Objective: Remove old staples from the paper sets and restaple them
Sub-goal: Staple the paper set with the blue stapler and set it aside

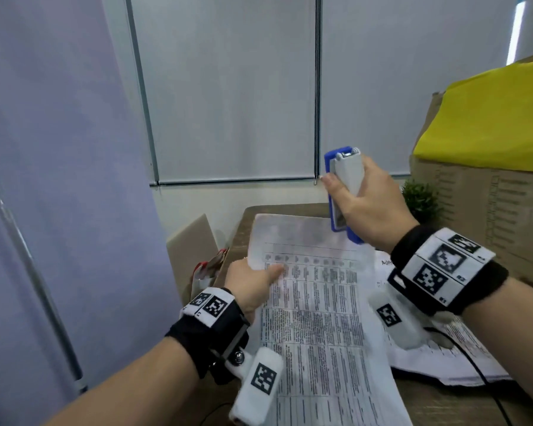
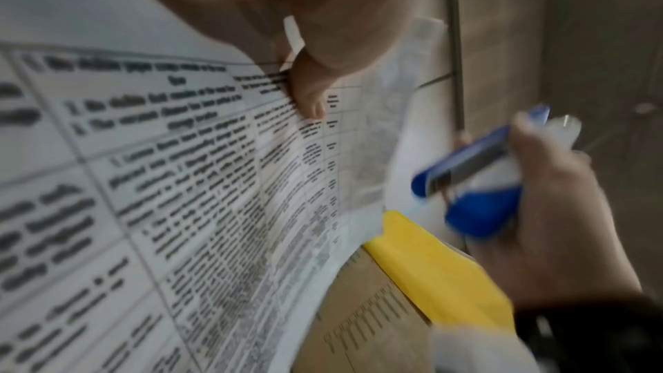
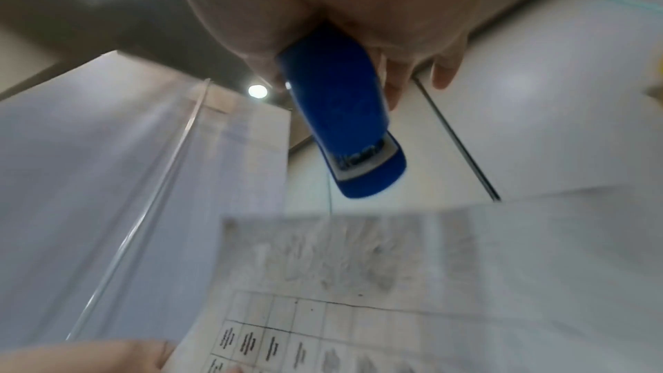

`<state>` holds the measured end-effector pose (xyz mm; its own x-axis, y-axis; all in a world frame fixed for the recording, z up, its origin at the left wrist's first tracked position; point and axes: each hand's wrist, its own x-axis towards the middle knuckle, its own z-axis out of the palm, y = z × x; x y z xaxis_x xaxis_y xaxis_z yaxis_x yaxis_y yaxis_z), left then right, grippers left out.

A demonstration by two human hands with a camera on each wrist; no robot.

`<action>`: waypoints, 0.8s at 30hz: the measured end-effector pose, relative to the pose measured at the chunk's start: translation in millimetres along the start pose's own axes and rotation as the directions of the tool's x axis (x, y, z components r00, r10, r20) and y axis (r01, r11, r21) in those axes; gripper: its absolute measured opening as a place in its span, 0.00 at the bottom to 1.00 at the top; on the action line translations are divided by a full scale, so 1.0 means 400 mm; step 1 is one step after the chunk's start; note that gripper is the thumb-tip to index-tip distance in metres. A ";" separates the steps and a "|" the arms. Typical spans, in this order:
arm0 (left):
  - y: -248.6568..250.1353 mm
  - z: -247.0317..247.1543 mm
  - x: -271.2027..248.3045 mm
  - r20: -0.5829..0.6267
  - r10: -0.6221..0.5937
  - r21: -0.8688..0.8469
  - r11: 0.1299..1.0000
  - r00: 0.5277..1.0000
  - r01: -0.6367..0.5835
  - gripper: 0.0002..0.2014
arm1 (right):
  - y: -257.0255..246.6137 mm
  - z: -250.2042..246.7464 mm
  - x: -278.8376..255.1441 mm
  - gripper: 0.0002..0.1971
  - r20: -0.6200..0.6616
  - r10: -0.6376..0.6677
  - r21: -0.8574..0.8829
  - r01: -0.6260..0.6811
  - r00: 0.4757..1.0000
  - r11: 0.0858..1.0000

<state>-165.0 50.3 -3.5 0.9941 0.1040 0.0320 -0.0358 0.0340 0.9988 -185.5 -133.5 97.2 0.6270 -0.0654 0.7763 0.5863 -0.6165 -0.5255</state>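
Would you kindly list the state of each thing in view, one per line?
stapler: lifted, gripped in the right hand, clear of the paper.
paper set: held up at its left edge by the left hand, thumb on top.
second paper set: lying flat on the table.
cardboard box: standing at the right, yellow sheet on top.

Up close, the left hand (image 2: 315, 47) pinches the paper set (image 2: 201, 180) near its edge, thumb on the printed table side, text all blurry. Off to the right, the right hand (image 2: 559, 209) is wrapped around a blue stapler (image 2: 470, 180). Below that there's a yellow sheet (image 2: 441, 263) lying on a brown cardboard box (image 2: 369, 322).
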 end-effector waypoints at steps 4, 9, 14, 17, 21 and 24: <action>-0.035 -0.052 0.072 -0.045 -0.110 -0.085 0.991 0.993 0.106 0.22 | 0.105 -0.036 -0.070 0.05 0.135 0.316 0.159 -0.335 0.939 0.929; -0.117 -0.074 0.221 0.060 -0.219 -0.130 0.966 0.974 0.225 0.56 | 0.176 -0.069 -0.202 0.09 0.574 0.500 0.151 -0.684 0.649 0.714; -0.038 0.003 0.100 0.074 -0.159 -0.047 0.986 0.985 0.162 0.16 | 0.229 -0.061 -0.240 0.13 0.573 0.519 -0.115 -0.566 0.634 0.817; -0.090 0.011 0.106 0.164 -0.212 0.118 0.974 0.963 0.195 0.15 | 0.239 -0.069 -0.215 0.06 0.432 0.524 0.035 -0.594 0.734 0.803; -0.152 0.013 0.114 0.186 -0.200 0.386 0.915 0.962 0.115 0.09 | 0.306 -0.082 -0.171 0.09 0.439 0.554 -0.036 -0.603 0.707 0.797; -0.151 0.001 0.147 0.079 -0.124 0.489 0.870 0.989 0.070 0.05 | 0.360 -0.097 -0.161 0.07 0.489 0.612 -0.533 -0.343 0.622 0.774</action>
<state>-104.4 54.1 -62.0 0.9958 0.0200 -0.0890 0.0885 -0.4491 0.8891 -161.3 -248.7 -15.0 0.9994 -0.0345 -0.0086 -0.0343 -0.8726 -0.4872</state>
